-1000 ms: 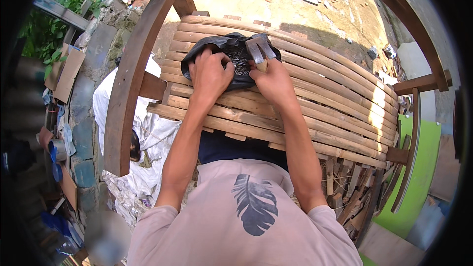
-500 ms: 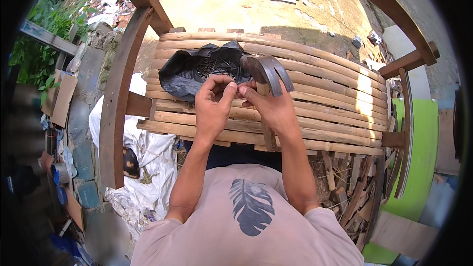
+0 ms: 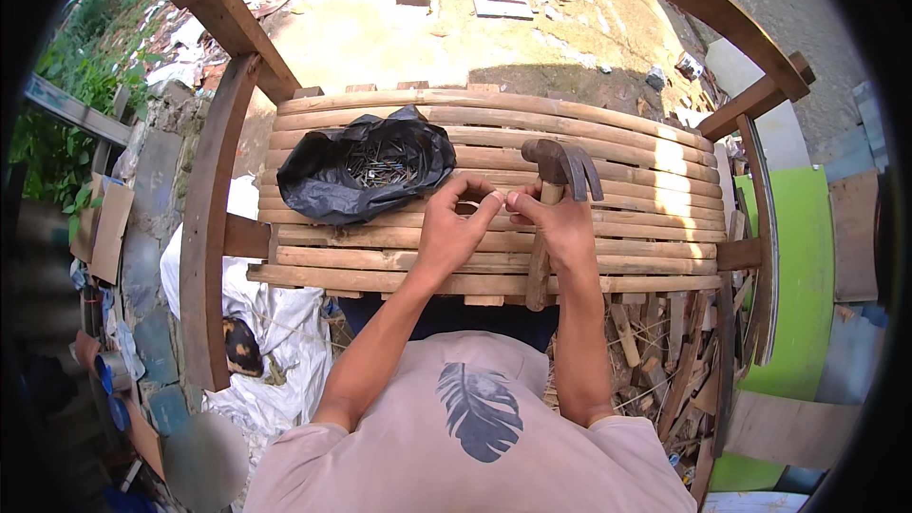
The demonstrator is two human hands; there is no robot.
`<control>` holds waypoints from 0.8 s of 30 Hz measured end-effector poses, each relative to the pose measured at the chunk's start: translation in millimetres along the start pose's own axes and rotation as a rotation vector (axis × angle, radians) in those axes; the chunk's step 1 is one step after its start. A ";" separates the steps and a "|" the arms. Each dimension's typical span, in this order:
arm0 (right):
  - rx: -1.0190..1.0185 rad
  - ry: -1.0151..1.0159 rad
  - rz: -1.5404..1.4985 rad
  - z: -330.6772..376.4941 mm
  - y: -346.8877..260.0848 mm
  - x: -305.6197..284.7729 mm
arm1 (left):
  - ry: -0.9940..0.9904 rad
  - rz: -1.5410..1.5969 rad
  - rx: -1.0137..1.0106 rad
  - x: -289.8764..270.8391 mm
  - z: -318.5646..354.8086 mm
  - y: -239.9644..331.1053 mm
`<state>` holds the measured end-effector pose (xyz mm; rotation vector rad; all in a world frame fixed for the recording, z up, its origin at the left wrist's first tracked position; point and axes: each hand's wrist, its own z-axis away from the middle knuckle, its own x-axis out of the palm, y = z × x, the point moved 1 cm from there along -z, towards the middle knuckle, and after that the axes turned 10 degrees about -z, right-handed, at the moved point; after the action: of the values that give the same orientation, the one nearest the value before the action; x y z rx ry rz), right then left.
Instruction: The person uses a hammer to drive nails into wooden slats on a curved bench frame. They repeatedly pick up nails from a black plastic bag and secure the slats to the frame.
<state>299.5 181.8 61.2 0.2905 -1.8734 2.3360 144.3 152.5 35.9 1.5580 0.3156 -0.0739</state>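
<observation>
Now, hammer (image 3: 551, 192) and nails (image 3: 382, 163): the hammer is already in hand and the nails lie exposed; none is seen standing in the slats. The work appears to be at a handling stage; what is left cannot be read from this view.
Count: one hammer, one bag, two hands; nails numerous, overlapping, not countable.
Clock: read from the middle of the view, twelve o'clock pointing away from the person.
Black plastic bag (image 3: 313, 192): at ten o'clock, mouth open upward, resting on the surface (image 3: 646, 218); the loose nails lie inside it.
Left hand (image 3: 451, 233): near the centre, just beside the bag at its four o'clock; fingers curled narrow, thumb and forefinger tips drawn close. Whether they pinch something small, one cannot tell.
Right hand (image 3: 568, 228): at three o'clock, fingers wrapped about the hammer handle, thumb and forefinger brought near the left fingertips.
Hammer head: at two o'clock, above the right hand, claw turned toward three; the handle runs down toward six.
Surface: slatted, of pale rounded strips, between a wooden post (image 3: 211, 228) at nine o'clock and another wooden upright (image 3: 759, 247) at three.
White sheeting (image 3: 285, 309): at eight o'clock, below the surface.
Scrap wood (image 3: 679, 351): heaped at four o'clock.
</observation>
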 end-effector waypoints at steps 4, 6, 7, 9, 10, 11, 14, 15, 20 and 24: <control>-0.038 -0.054 0.190 -28.8 -14.4 -7.7 | -0.016 -0.519 0.489 -6.1 -31.8 10.3; -0.038 -0.078 0.342 -42.9 -27.8 -0.8 | -0.025 -0.597 0.607 -7.5 -47.4 17.0; -0.024 -0.090 0.402 -57.3 -22.7 -4.0 | -0.080 -0.649 0.563 -10.2 -55.3 18.3; -0.017 -0.074 0.417 -72.5 -25.5 -2.1 | -0.119 -0.656 0.481 -12.6 -70.3 20.1; -0.012 -0.077 0.421 -80.2 -24.0 2.2 | -0.133 -0.665 0.434 -16.2 -78.1 17.7; -0.067 -0.070 0.306 -86.2 -22.3 5.6 | -0.115 -0.579 0.403 -17.4 -88.5 14.6; -0.142 -0.085 0.332 -125.4 -15.7 6.6 | -0.054 -0.576 0.299 -28.4 -122.2 9.3; -0.294 -0.090 0.429 -148.7 -5.6 -5.4 | -0.071 -0.565 0.284 -27.0 -138.0 6.8; -0.021 -0.106 0.504 -187.0 -7.4 -4.8 | -0.035 -0.655 0.293 -40.5 -177.0 6.4; -0.043 -0.103 0.423 -191.9 -0.8 -8.3 | -0.107 -0.758 0.258 -38.5 -191.8 -1.5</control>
<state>294.9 369.4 19.9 0.0068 -2.2146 2.5753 77.9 336.1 47.3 1.6016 0.8227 -0.8112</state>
